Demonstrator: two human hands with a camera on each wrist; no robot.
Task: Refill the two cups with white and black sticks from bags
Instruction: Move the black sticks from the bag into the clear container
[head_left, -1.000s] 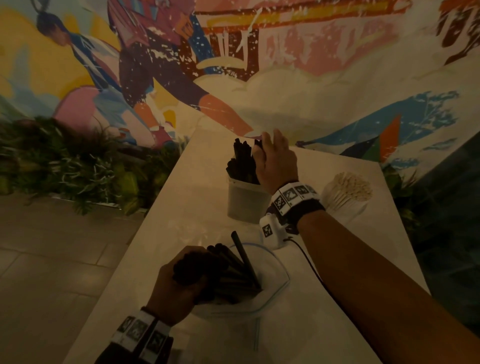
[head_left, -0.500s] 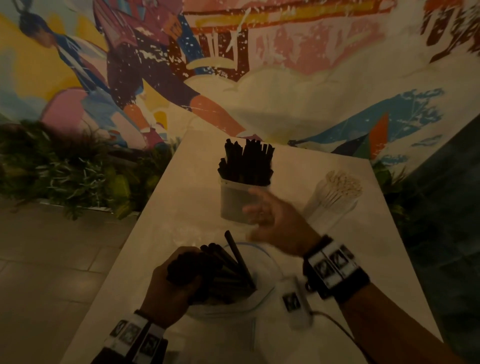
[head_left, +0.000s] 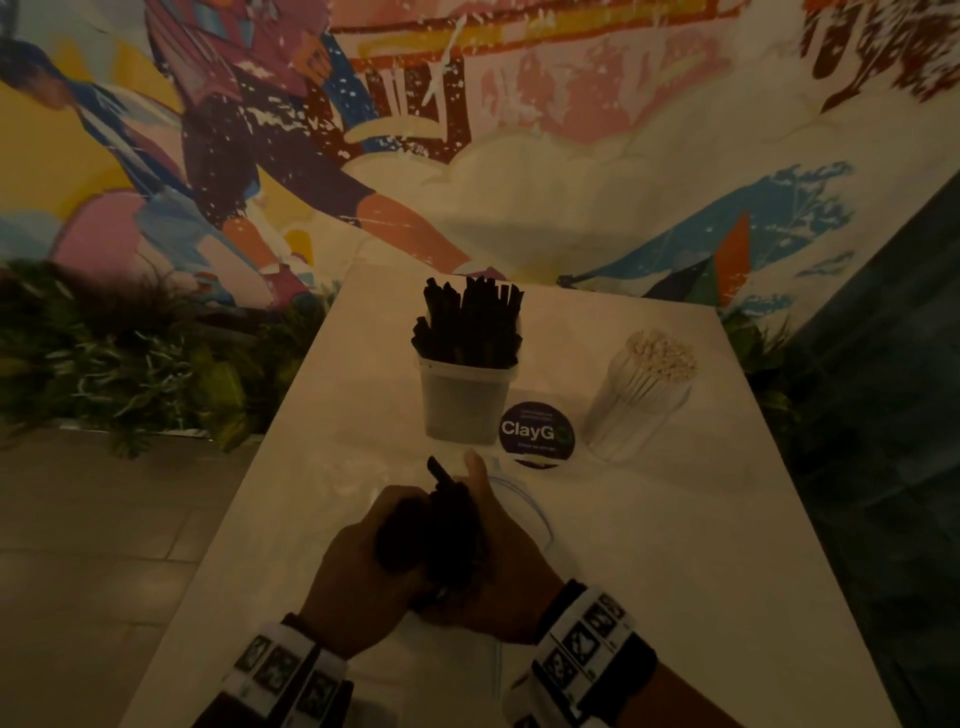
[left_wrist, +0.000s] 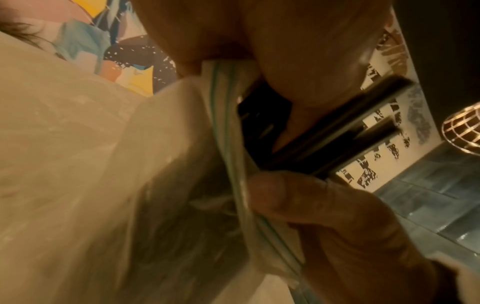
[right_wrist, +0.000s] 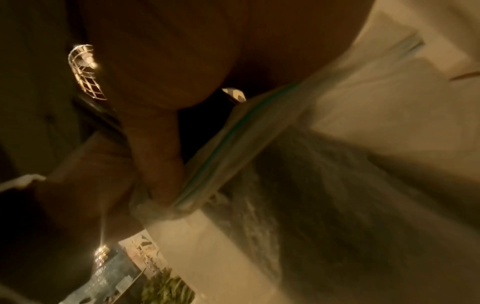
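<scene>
Black sticks, head view: dark bundle (head_left: 434, 540) low over the near part of the white table (head_left: 675, 545), clasped between both hands; one stick end pokes up toward the cups.
Left hand (head_left: 358, 577): fingers curled round the bundle's left side.
Right hand (head_left: 506, 561): wrapped on the bundle's right side, thumb up.
Bag (head_left: 535, 512): clear plastic, blue-lined rim showing just right of the hands.
Black cup (head_left: 465, 402): upright at mid table, packed with black sticks.
White cup (head_left: 641, 400): to its right, leaning, full of white sticks.
Round sticker (head_left: 537, 431): flat between the cups, reads "ClayG".
Left wrist view: fingers (left_wrist: 306, 197) pinch the bag's striped rim against black stick ends (left_wrist: 337, 127).
Right wrist view: blurred; thumb (right_wrist: 158, 156) beside the bag's teal-striped rim (right_wrist: 233, 131); finer grip cannot be told.
</scene>
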